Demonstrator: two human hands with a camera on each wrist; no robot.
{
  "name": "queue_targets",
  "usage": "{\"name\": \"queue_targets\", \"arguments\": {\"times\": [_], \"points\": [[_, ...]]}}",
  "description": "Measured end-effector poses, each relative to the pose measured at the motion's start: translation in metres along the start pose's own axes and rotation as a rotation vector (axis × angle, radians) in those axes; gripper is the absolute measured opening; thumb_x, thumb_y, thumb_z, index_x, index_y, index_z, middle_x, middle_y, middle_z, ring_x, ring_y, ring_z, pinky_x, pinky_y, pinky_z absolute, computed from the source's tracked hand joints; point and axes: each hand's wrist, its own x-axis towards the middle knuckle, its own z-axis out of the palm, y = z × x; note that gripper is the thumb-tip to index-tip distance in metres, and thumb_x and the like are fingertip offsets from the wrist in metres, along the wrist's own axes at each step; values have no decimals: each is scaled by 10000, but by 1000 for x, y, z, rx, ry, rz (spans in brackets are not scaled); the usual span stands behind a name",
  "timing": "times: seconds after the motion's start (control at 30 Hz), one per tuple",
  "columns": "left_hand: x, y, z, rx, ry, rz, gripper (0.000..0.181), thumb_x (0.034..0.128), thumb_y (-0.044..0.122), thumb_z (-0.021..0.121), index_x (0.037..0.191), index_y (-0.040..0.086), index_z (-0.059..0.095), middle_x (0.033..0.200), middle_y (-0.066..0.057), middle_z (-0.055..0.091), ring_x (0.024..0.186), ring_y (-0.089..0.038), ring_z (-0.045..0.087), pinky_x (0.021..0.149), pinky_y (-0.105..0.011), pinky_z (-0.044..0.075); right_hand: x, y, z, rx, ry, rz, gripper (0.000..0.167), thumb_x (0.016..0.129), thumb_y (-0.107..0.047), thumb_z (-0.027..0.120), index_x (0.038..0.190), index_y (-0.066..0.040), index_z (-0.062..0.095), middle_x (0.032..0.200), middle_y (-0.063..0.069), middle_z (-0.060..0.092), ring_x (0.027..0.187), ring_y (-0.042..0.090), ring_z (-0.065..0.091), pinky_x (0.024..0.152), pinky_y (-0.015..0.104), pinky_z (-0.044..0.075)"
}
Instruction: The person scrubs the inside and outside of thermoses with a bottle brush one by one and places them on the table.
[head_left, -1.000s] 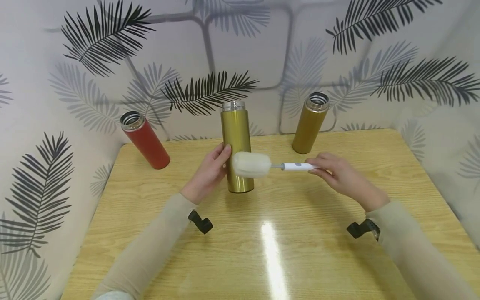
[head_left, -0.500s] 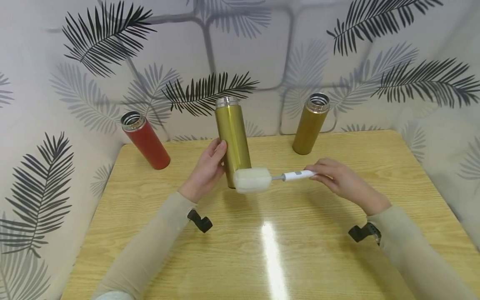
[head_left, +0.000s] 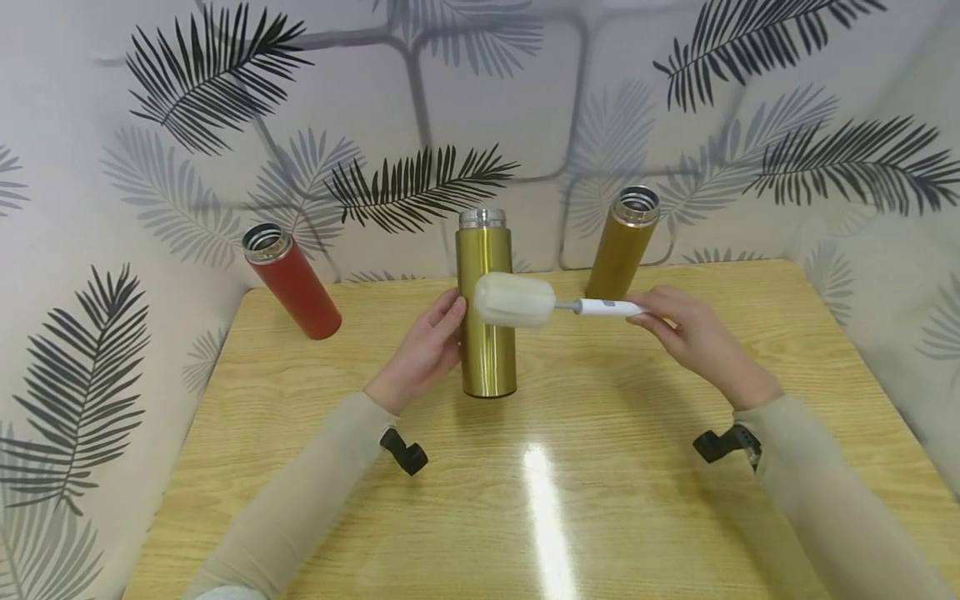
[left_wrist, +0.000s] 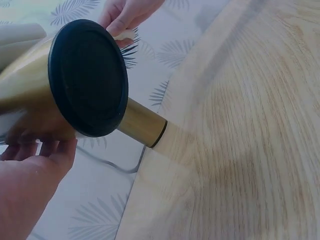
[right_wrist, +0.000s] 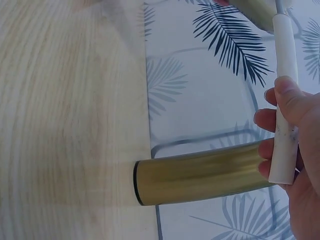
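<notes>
My left hand (head_left: 427, 346) grips a yellow-gold thermos bottle (head_left: 487, 367) by its left side, upright and lidless at its steel neck. Its black base (left_wrist: 89, 77) faces the camera in the left wrist view, lifted off the table. With my right hand (head_left: 686, 333) I hold a bottle brush by its white handle (right_wrist: 285, 55). The brush's pale sponge head (head_left: 514, 300) lies sideways in front of the bottle's upper body in the head view; whether they touch I cannot tell.
An uncapped red thermos (head_left: 294, 283) stands at the back left of the wooden table (head_left: 360, 517). Another gold thermos (head_left: 624, 242), also uncapped, stands at the back right, behind my right hand. A leaf-patterned wall covering (head_left: 495, 108) rises right behind the table.
The gold bottle tilted left and rose a little, then came back upright, lower and further right. The brush head slid down along the bottle, then up again towards its upper part.
</notes>
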Motion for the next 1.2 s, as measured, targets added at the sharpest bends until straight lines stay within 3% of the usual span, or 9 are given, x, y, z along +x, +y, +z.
{"name": "queue_targets", "arguments": {"times": [0.1, 0.2, 0.3, 0.43, 0.53, 0.7, 0.77, 0.97, 1.2], "points": [[1, -2, -1, 17, -22, 2, 827, 1042, 428, 626, 1634, 37, 201, 1534, -159, 404, 1356, -250, 462, 1201, -489, 347, 3, 1, -2, -7, 21, -2, 424, 786, 164, 789, 1180, 10, 749, 944, 77, 717, 819, 150, 579, 736, 186, 436], [3, -5, 0, 89, -15, -11, 1056, 868, 547, 786, 1624, 48, 242, 1535, -179, 425, 1335, -260, 487, 1183, -474, 378, 5, 1, -3, -21, 31, 2, 410, 798, 168, 782, 1178, 17, 746, 944, 90, 719, 829, 174, 600, 743, 205, 445], [5, -6, 2, 156, 10, -41, 1199, 724, 607, 839, 1618, 55, 262, 1555, -205, 440, 1354, -290, 504, 1187, -455, 388, 7, 0, -5, -43, 39, 33, 388, 825, 146, 775, 1187, 13, 742, 956, 101, 723, 839, 189, 605, 738, 232, 440], [6, -6, 4, 179, 26, -44, 1219, 688, 637, 834, 1585, 25, 280, 1531, -265, 463, 1352, -325, 522, 1206, -452, 363, 11, 0, -8, -62, 46, 80, 349, 867, 119, 756, 1199, 15, 734, 970, 116, 725, 847, 187, 594, 729, 246, 431], [7, -6, 4, 176, 17, -25, 1144, 736, 620, 805, 1565, 14, 301, 1507, -274, 473, 1329, -306, 532, 1215, -453, 346, 14, -1, -9, -69, 51, 96, 327, 888, 107, 743, 1203, 21, 727, 946, 115, 714, 828, 163, 560, 712, 236, 420], [8, -3, 5, 189, 4, -17, 755, 1016, 381, 649, 1595, 24, 320, 1525, -215, 449, 1353, -277, 492, 1221, -452, 334, 15, -2, -10, -74, 84, 109, 324, 890, 113, 737, 1200, 19, 725, 954, 118, 703, 823, 138, 527, 707, 219, 404], [9, -2, 6, 193, 12, -32, 620, 1084, 255, 568, 1604, 25, 319, 1539, -207, 447, 1364, -281, 487, 1215, -459, 343, 15, -1, -10, -78, 92, 107, 319, 888, 112, 739, 1192, 15, 725, 970, 123, 706, 832, 143, 533, 714, 223, 408], [9, -1, 5, 164, 47, -62, 496, 1116, 158, 492, 1571, 19, 354, 1444, -146, 536, 1263, -231, 551, 1155, -509, 399, 14, 0, -5, -58, 69, 55, 336, 862, 124, 758, 1180, 16, 738, 933, 122, 710, 795, 167, 546, 699, 234, 403], [10, -1, -2, 78, 51, -21, 455, 1139, 174, 414, 1568, 30, 363, 1308, -1, 607, 1304, -186, 522, 1173, -539, 368, 6, 2, 4, -18, -28, -2, 368, 818, 139, 782, 1161, 10, 751, 890, 67, 686, 754, 127, 509, 662, 232, 406]]}}
